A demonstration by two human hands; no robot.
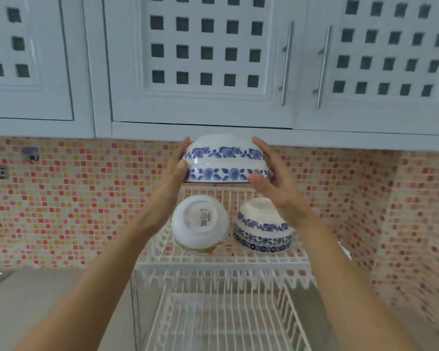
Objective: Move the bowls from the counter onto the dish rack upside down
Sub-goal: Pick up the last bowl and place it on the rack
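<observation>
Nearest me I see the lower tier of the white wire dish rack [221,323], bare wires running away from the camera, with both forearms reaching over it. On the upper tier sit two bowls, both upside down: a plain white bowl [200,222] on the left, tipped so its base with a small label faces me, and a blue-patterned bowl [262,230] on the right, just beside it but not touching. Above them I hold the large blue-flowered bowl [226,159] upside down in the air, clear of the rack. My left hand [175,173] presses its left side and my right hand [271,178] its right, so it is clamped between them. Behind are the mosaic tile wall [81,198] and pale cabinets [203,59].
</observation>
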